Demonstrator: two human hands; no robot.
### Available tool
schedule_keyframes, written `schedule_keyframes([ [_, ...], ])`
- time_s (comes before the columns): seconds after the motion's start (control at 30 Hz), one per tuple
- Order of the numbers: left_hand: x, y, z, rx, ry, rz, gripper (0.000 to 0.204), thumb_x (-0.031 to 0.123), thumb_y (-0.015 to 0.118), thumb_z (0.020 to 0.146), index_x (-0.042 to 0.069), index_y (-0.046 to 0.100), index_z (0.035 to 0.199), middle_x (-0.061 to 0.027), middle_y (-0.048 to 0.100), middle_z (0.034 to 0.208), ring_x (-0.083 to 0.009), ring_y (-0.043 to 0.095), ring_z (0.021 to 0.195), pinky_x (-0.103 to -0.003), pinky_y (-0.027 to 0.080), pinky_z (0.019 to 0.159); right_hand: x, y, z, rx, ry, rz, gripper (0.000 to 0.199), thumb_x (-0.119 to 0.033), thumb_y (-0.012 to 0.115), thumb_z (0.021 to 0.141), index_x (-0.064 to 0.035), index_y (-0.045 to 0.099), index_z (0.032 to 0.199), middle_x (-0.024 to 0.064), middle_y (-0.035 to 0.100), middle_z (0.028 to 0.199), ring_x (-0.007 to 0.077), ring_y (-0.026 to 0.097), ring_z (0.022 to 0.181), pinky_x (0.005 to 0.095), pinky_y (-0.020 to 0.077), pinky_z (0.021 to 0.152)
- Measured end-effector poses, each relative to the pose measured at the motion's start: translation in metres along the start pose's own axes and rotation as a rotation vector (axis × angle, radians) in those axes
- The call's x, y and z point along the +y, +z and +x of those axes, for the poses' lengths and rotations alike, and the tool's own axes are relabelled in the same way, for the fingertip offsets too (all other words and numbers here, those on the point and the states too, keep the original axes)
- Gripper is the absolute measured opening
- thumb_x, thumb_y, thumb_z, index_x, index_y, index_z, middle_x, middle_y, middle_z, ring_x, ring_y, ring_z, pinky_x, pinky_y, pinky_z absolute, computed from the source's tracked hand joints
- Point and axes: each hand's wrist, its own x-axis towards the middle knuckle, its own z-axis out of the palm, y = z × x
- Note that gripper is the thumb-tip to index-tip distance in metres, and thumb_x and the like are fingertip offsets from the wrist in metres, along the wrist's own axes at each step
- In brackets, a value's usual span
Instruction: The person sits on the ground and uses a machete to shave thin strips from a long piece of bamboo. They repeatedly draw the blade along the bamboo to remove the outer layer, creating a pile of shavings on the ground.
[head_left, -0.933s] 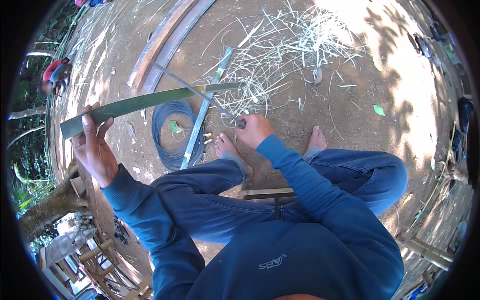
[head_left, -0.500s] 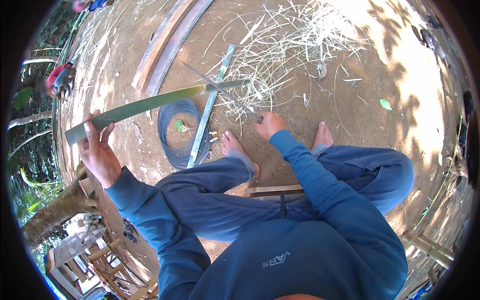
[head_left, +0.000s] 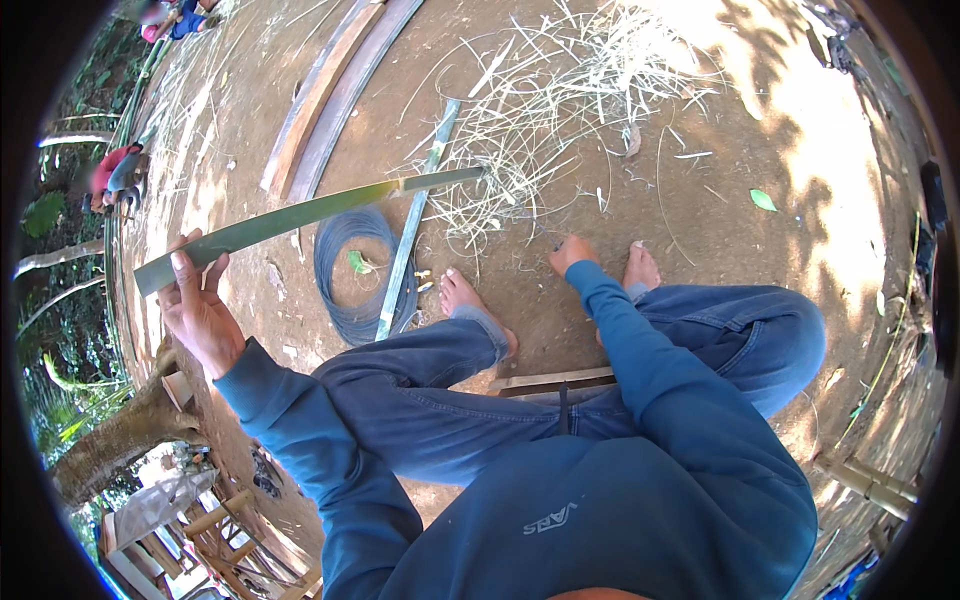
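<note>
My left hand (head_left: 205, 318) is pinched on the left end of a long green bamboo strip (head_left: 290, 218). The strip slants up to the right above the ground, turning yellowish and then dark past a pale notch. In front of my right foot, my right hand (head_left: 573, 254) is closed in a fist around a knife; only a dark bit shows at the fist, and its blade cannot be made out. The fist is apart from the strip. Thin pale shavings (head_left: 520, 185) lie in a tangle beyond the strip's far end.
A coil of dark wire (head_left: 335, 300) lies by my left foot, with a narrow green slat (head_left: 404, 265) across it. Long wooden planks (head_left: 335, 95) lie ahead. I sit on a low wooden seat (head_left: 540, 381). Another person (head_left: 120, 175) crouches far left; bamboo poles (head_left: 865, 485) are at right.
My right hand has moved right, away from the strip. The knife blade, clear earlier across the strip, no longer shows. The strip stays nearly in place in my left hand.
</note>
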Motion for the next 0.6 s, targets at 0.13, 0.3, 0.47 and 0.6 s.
schedule_keyframes([
  [0.13,-0.004,-0.005,0.001,-0.004,0.01,-0.035,0.032,0.022,0.056,0.092,-0.001,0.054,0.115,-0.0173,0.06,0.109,-0.0187,0.061,0.096,-0.031,0.056,0.075,-0.027,-0.009,-0.017,-0.043,-0.127,0.02,0.032,-0.028,0.064,0.074,-0.0023,0.068,0.093,0.0249,0.064,0.092,0.0391,0.063,0.088,0.0432,0.0498,0.08],
  [0.3,-0.011,-0.014,0.005,0.046,-0.043,-0.056,0.034,0.024,0.056,0.093,0.001,0.05,0.118,-0.0164,0.06,0.11,-0.0182,0.06,0.097,-0.032,0.053,0.076,-0.036,0.008,-0.013,0.008,-0.16,0.039,0.032,-0.026,0.062,0.074,-0.0022,0.068,0.095,0.0244,0.064,0.095,0.0386,0.063,0.089,0.0432,0.0495,0.081],
  [0.47,-0.018,-0.014,0.006,0.063,-0.06,-0.106,0.039,0.025,0.054,0.094,0.004,0.044,0.124,-0.0139,0.059,0.106,-0.0185,0.057,0.097,-0.034,0.047,0.079,0.025,0.026,0.014,-0.005,0.031,0.04,0.032,-0.026,0.061,0.073,-0.0012,0.068,0.092,0.0241,0.065,0.093,0.0385,0.063,0.088,0.0433,0.0496,0.08],
  [0.6,-0.012,-0.01,0.006,0.022,-0.029,-0.107,0.042,0.027,0.054,0.094,0.004,0.042,0.127,-0.0127,0.059,0.103,-0.0183,0.057,0.096,-0.034,0.044,0.081,-0.034,0.017,-0.024,0.008,-0.208,0.096,0.031,-0.024,0.062,0.073,-0.0009,0.068,0.092,0.0235,0.065,0.089,0.0368,0.064,0.084,0.0429,0.0505,0.077],
])
